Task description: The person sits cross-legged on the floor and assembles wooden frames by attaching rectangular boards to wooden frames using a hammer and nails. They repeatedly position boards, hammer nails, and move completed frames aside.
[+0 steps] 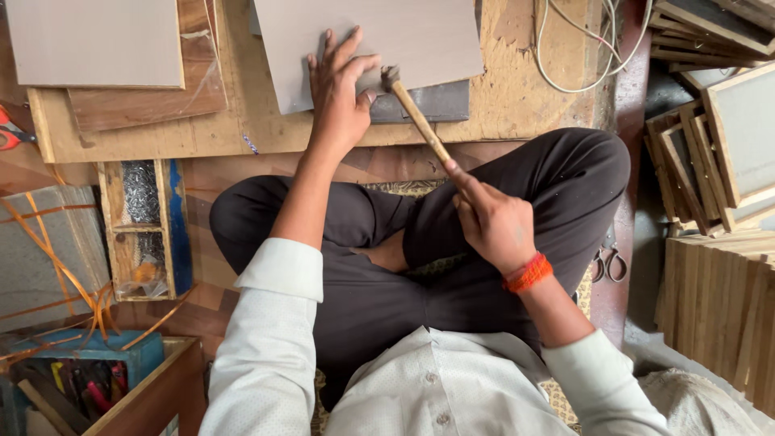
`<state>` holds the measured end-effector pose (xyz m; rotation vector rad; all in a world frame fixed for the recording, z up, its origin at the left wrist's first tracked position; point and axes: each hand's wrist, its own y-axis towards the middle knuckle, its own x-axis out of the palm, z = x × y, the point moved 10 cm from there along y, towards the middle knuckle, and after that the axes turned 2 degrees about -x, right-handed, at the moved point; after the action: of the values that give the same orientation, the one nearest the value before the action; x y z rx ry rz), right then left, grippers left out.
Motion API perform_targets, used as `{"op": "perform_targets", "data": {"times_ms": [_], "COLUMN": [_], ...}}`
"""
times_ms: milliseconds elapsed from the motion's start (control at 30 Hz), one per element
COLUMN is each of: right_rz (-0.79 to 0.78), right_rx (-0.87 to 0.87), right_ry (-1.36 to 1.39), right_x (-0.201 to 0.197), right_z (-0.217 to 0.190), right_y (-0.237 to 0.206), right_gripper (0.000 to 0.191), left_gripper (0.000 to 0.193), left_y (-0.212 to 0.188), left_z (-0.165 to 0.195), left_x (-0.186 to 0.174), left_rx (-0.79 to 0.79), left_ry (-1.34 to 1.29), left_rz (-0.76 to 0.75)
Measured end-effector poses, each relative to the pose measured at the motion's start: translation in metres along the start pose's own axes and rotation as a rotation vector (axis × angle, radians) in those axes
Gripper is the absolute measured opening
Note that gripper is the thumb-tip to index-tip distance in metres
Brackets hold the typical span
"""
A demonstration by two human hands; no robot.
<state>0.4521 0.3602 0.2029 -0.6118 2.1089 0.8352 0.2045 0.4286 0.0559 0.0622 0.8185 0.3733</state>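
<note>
At far left a red-handled cutting tool (8, 129) lies at the edge of the low, rough chipboard work surface (517, 89), with a flat grey rectangular panel (93, 40) resting on a brown wooden board (153, 101) beside it. Below these stands a narrow wooden compartment tray (141, 230) holding small metal fasteners, and orange strapping (56, 258) trails across a grey slab toward a blue box of hand tools (81, 375). At centre, a large grey flat board (404, 36) lies on the work surface with a darker grey panel (432, 103) showing under its near edge. The left hand (339, 89) presses flat on this board, fingers spread, gripping nothing. Just right of the thumb, the small dark metal head of a wooden-handled hammer (416, 117) meets the board's near edge. The right hand (488, 218), wearing an orange thread wristband (529, 273), is closed around the lower end of the handle, forefinger laid along it. Further right, a pale cable (565, 48) loops on the surface, scissors (607, 262) lie on the floor, and stacked wooden frames (718, 161) fill the right margin.
</note>
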Motion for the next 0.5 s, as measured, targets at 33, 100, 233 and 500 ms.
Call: {"op": "perform_targets", "data": {"times_ms": [33,100,233,500], "right_rz": [-0.084,0.067,0.266,0.194], "right_rx": [0.004,-0.022,-0.12,-0.05], "right_ry": [-0.075,-0.02,0.048,0.037], "right_x": [0.009,-0.006,-0.023,-0.01], "right_z": [0.003,0.002,-0.007,0.0], "right_y": [0.0,-0.003,-0.009,-0.02], "right_gripper": [0.051,0.047,0.042,0.049], "left_gripper": [0.041,0.043,0.045,0.052], "left_y": [-0.001,-0.001,-0.003,-0.007], "left_z": [0.0,0.003,0.007,0.013], "left_x": [0.0,-0.001,-0.005,-0.011], "left_rx": [0.002,0.011,0.033,0.037], "left_ry": [0.003,0.012,0.035,0.028], "left_rz": [-0.003,0.001,0.023,0.025]}}
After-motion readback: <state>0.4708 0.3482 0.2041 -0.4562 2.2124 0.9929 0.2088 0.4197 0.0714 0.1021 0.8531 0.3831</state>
